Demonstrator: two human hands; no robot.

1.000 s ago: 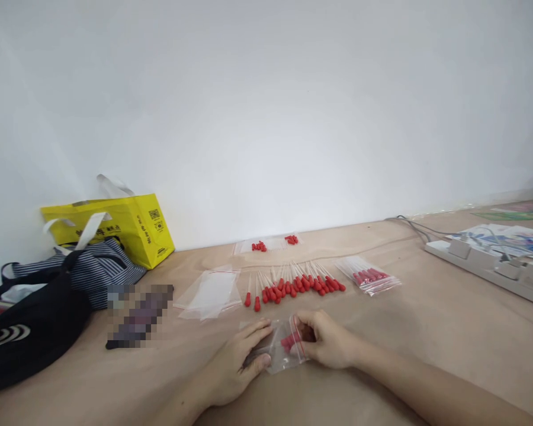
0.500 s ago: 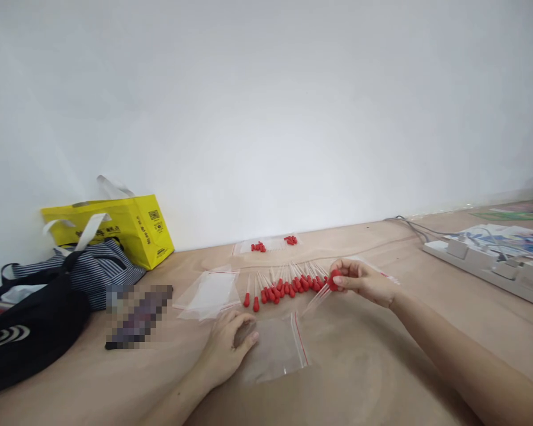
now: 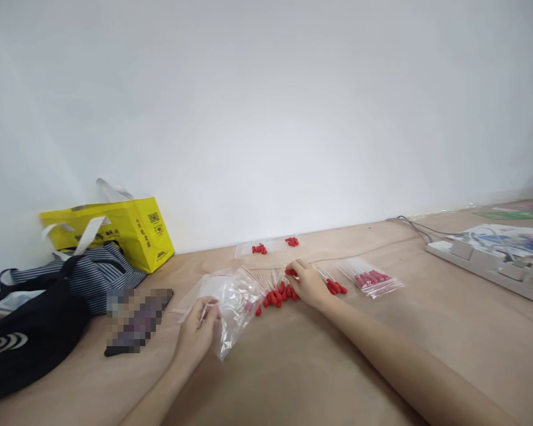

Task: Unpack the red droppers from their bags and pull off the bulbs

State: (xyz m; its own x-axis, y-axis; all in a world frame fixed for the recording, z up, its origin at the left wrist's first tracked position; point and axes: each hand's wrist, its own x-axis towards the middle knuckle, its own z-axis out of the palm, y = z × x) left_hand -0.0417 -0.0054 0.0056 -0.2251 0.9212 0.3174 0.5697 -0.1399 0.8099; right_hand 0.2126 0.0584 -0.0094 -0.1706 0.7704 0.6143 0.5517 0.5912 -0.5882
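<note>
My left hand (image 3: 198, 331) grips a clear zip bag (image 3: 233, 307) and holds it raised off the tan table (image 3: 426, 331); faint pink inside suggests a dropper, though I cannot be sure. My right hand (image 3: 308, 283) reaches forward with curled fingers pinching a red-bulbed dropper (image 3: 290, 273) at the far side of a row of red-bulbed droppers (image 3: 278, 294). More of the row (image 3: 336, 287) shows to the right of that hand. A filled bag of droppers (image 3: 369, 277) lies further right.
Empty zip bags (image 3: 190, 299) lie behind the lifted one. A bag with red caps (image 3: 273, 244) sits by the wall. A yellow bag (image 3: 128, 228), striped cloth (image 3: 93, 272), black bag (image 3: 31, 337) and blurred dark object (image 3: 137, 319) are at left. A power strip (image 3: 488, 263) lies at right.
My left hand has lifted the zip bag off the table and moved it left. My right hand has moved from the right end of the dropper row to its middle.
</note>
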